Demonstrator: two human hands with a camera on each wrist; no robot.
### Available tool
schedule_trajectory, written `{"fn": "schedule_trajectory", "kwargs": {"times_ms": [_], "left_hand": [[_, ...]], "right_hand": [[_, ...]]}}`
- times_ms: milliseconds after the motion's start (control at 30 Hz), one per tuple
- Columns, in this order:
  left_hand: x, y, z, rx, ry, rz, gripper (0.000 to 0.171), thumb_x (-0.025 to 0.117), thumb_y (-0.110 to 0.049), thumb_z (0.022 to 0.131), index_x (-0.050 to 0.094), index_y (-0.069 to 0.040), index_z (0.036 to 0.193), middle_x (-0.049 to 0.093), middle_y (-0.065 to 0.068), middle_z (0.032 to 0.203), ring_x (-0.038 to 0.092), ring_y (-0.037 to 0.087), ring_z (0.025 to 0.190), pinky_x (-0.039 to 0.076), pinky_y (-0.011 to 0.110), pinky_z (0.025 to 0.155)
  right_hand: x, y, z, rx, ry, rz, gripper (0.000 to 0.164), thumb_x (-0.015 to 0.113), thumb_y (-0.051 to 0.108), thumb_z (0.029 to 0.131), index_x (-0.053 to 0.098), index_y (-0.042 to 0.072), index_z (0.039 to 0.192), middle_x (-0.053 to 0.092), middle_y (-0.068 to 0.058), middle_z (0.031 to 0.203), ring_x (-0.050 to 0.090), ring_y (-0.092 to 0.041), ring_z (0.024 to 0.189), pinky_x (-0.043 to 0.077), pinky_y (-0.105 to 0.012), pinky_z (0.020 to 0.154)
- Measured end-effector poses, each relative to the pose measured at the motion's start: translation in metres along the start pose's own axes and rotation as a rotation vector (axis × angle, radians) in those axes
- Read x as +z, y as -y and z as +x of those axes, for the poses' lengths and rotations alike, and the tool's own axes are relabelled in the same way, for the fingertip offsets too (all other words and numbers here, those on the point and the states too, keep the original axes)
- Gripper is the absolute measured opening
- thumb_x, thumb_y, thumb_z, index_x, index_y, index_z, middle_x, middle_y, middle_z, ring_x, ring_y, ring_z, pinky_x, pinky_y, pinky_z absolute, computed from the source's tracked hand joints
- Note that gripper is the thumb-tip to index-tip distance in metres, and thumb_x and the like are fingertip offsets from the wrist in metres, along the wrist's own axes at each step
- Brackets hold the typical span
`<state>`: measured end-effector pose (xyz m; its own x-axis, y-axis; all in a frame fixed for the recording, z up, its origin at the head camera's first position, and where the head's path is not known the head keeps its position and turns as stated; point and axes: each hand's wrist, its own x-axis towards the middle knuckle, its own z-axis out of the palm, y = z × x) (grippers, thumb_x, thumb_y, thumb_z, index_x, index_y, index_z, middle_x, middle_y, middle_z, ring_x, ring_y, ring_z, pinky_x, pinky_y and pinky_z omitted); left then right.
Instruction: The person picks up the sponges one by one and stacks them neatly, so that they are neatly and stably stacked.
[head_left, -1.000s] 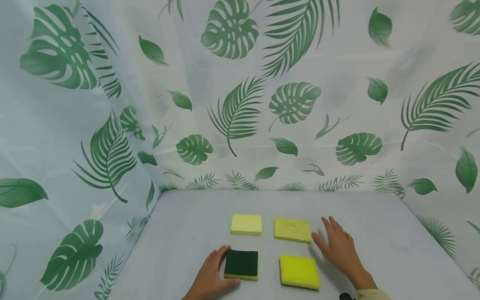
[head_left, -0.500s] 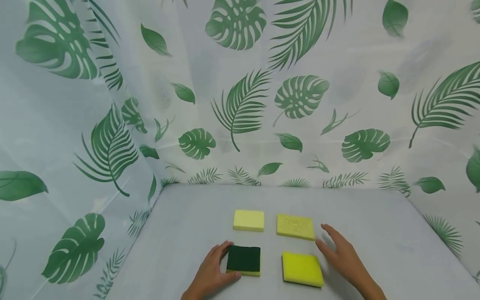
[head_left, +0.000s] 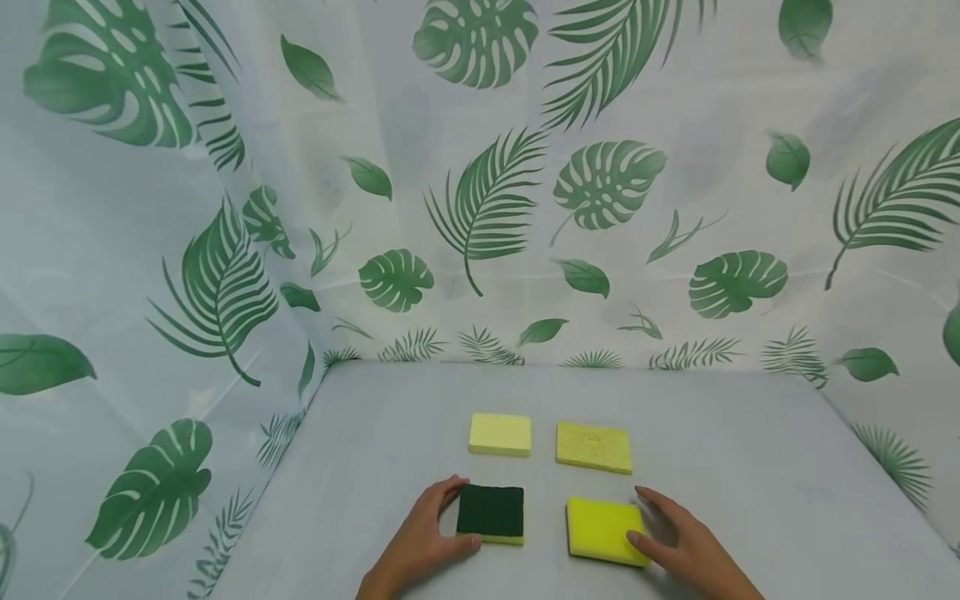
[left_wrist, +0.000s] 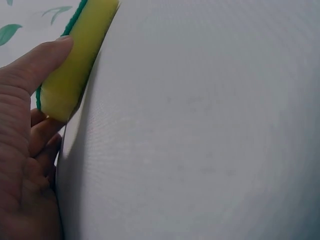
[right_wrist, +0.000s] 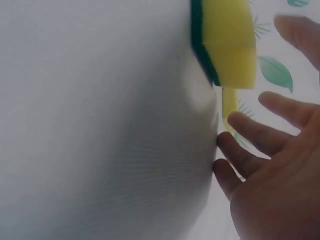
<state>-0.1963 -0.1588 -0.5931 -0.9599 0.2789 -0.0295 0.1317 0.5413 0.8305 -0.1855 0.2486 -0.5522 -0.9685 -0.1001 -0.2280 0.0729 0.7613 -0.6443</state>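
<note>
Green-topped sponge [head_left: 491, 510]: lower centre of the head view; left hand [head_left: 420, 537] grips it, thumb on the near foam edge. Bright yellow sponge [head_left: 600, 529], dark layer underneath: lower right of centre; right hand [head_left: 690, 550] beside it, fingers spread, holding nothing. Both judged light, soft, springy, hardly slippery; pinch across opposite foam edges. Count: four sponges, the pale yellow sponge [head_left: 499, 433] and speckled yellow sponge [head_left: 594, 446] higher in frame; one table [head_left: 382, 417].
</note>
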Motion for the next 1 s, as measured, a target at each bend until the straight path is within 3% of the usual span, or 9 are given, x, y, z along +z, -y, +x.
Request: {"fn": "schedule_trajectory", "kwargs": {"times_ms": [200, 367, 533, 767, 1000], "left_hand": [[0.0, 0.003, 0.0, 0.024, -0.01, -0.017, 0.09, 0.084, -0.059, 0.087, 0.049, -0.013, 0.157, 0.05, 0.008, 0.159, 0.046, 0.034, 0.148, 0.031, 0.066, 0.122], [-0.001, 0.003, 0.0, 0.035, -0.017, -0.021, 0.089, 0.084, -0.058, 0.088, 0.049, -0.012, 0.157, 0.05, 0.008, 0.158, 0.046, 0.034, 0.148, 0.031, 0.065, 0.122], [0.001, 0.004, 0.001, 0.038, -0.03, -0.008, 0.086, 0.084, -0.058, 0.088, 0.052, -0.015, 0.155, 0.051, 0.01, 0.158, 0.042, 0.037, 0.15, 0.03, 0.067, 0.122], [0.003, 0.003, 0.0, 0.063, -0.077, 0.064, 0.081, 0.084, -0.058, 0.086, 0.055, -0.018, 0.151, 0.048, 0.017, 0.161, 0.03, 0.047, 0.154, 0.017, 0.073, 0.124], [0.005, 0.004, 0.003, 0.1, -0.091, 0.106, 0.081, 0.083, -0.058, 0.087, 0.056, -0.012, 0.148, 0.055, 0.013, 0.155, 0.034, 0.043, 0.154, 0.011, 0.066, 0.127]], "right_hand": [[0.01, -0.011, -0.005, -0.054, 0.037, 0.041, 0.095, 0.089, 0.046, 0.087, 0.045, -0.002, 0.158, 0.04, -0.036, 0.159, 0.034, -0.061, 0.145, 0.034, -0.078, 0.112], [0.016, -0.014, -0.006, -0.025, 0.044, 0.054, 0.104, 0.093, 0.046, 0.083, 0.041, 0.001, 0.161, 0.035, -0.036, 0.162, 0.031, -0.061, 0.147, 0.031, -0.078, 0.114], [0.015, -0.014, -0.01, -0.032, 0.036, 0.095, 0.103, 0.092, 0.046, 0.083, 0.041, 0.002, 0.161, 0.035, -0.035, 0.163, 0.031, -0.059, 0.148, 0.03, -0.078, 0.115], [0.019, -0.017, -0.008, -0.042, 0.011, 0.072, 0.097, 0.091, 0.045, 0.085, 0.046, 0.002, 0.158, 0.037, -0.034, 0.162, 0.032, -0.059, 0.148, 0.031, -0.078, 0.115], [0.017, -0.018, -0.007, -0.024, 0.005, 0.094, 0.092, 0.091, 0.043, 0.086, 0.048, 0.001, 0.156, 0.042, -0.033, 0.16, 0.037, -0.057, 0.146, 0.033, -0.076, 0.115]]}}
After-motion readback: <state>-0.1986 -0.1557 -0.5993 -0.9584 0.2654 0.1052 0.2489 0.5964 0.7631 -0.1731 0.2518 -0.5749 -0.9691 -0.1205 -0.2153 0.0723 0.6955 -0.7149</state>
